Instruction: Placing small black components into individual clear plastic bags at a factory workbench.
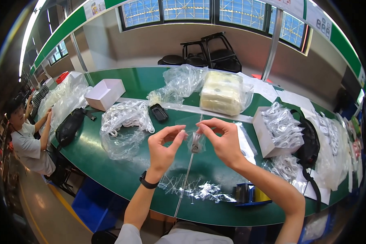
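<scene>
Over the middle of the green table, a small clear plastic bag point(195, 145) hangs between my two hands, with a small grey-and-white item inside whose kind is too small to tell. My right hand point(222, 140) pinches the bag's upper edge between thumb and forefinger. At its left edge, the thumb and fingertips of my left hand point(165, 146) are drawn together. Below, silvery twist ties point(209, 192) lie scattered on the table. To the left sits a clear bag of white cables point(127, 118), and on the right a white box point(266, 134) is heaped with bagged cables.
A black tray point(159, 112) lies beyond my left hand. Farther back are a yellowish wrapped stack point(221, 93) and crumpled plastic point(181, 81). Spools in a blue holder point(252, 195) stand near my right forearm. Black bags flank the work area; a co-worker point(32, 142) handles plastic at far left.
</scene>
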Tool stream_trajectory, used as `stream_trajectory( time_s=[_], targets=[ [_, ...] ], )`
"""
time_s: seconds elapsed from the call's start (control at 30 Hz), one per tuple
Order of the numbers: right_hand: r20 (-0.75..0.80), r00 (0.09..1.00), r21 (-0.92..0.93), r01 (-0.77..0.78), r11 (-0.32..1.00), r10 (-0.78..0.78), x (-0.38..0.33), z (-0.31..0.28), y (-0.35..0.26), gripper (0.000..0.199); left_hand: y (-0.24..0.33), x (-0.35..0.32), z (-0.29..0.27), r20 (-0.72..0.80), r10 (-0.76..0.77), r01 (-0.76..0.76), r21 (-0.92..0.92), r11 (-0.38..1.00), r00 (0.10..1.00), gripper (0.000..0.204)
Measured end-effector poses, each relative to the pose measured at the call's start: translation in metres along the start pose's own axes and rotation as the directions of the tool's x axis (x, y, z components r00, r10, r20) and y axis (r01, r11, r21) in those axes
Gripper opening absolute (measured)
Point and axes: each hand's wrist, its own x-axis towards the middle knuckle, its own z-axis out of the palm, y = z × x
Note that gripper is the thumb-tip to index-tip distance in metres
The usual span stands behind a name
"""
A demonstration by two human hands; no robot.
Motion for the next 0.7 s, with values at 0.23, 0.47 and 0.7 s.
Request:
stream_trajectory(
  time_s=[0.23, 0.47, 0.7],
  targets=[
    [0.017, 1.000, 0.030, -0.006, 1.000, 0.006, -0.002, -0.005, -0.008, 0.016, 0.003, 0.000, -0.005, 0.030, -0.025, 0.027, -0.059, 0.998, 0.999, 0.015],
    [0.140, 0.989, 0.213, -0.078, 0.974, 0.048, -0.021, -0.020, -0.040, 0.015, 0.023, -0.008, -0.017, 0.214, 0.066, -0.007, -0.264, 0.965, 0.975, 0.014],
    [0.276, 0.961, 0.212, -0.038, 0.977, -0.022, -0.038, -0.035, -0.049, 0.019, 0.043, -0.015, -0.019, 0.288, 0.261, -0.246, -0.090, 0.965, 0.921, 0.023]
  ],
)
